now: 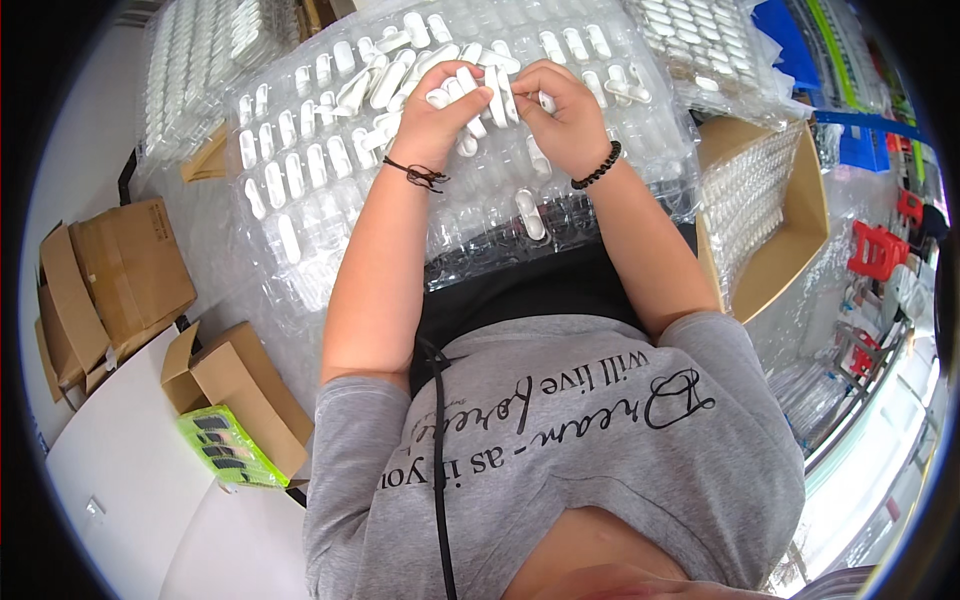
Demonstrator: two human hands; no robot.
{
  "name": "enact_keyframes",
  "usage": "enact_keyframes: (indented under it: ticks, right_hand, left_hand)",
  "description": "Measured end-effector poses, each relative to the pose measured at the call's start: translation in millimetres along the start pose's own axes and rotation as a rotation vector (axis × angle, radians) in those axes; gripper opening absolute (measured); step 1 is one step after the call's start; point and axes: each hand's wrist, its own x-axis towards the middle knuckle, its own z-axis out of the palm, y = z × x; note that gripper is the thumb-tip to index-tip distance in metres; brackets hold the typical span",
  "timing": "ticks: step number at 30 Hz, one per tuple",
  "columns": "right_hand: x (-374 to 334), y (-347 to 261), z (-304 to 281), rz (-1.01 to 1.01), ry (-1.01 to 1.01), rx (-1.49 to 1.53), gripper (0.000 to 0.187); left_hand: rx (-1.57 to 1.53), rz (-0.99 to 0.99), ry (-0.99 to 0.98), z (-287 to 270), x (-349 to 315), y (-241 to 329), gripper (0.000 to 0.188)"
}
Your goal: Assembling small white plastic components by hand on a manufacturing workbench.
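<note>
Both my hands are over a clear plastic blister tray (470, 215) holding rows of small white oblong plastic pieces (290, 174). My left hand (430, 125) is closed around several white pieces (463, 92), thumb across them. Close beside it, my right hand (570, 118) pinches a slim white piece (508, 98) between thumb and fingers. Other white pieces (385, 82) lie in a loose heap just beyond my left hand. One piece (530, 213) sits alone at the tray's near side. My palms and curled fingers hide part of what I hold.
Stacked trays of white pieces stand at the far left (205, 80) and far right (705, 40). An open cardboard box (800, 220) with trays is at my right. Cardboard boxes (140, 265) stand on the left, with a green package (232, 447) nearby. Red stools (878, 250) are farther right.
</note>
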Motion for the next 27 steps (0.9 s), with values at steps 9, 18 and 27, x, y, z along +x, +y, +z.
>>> enact_keyframes:
  ticks: [9,18,27]
  right_hand:
    - [-5,0,6,-0.034,0.037,-0.035,0.01]
    - [-4,-10,9,-0.033,-0.02,-0.127,0.008]
    - [-4,-7,13,0.005,-0.055,-0.131,0.008]
  left_hand:
    - [0.047,-0.018,-0.001,3,-3,0,0.023]
    - [0.028,0.019,-0.017,-2,-1,-6,0.025]
    - [-0.083,-0.02,0.026,-3,-1,-8,0.028]
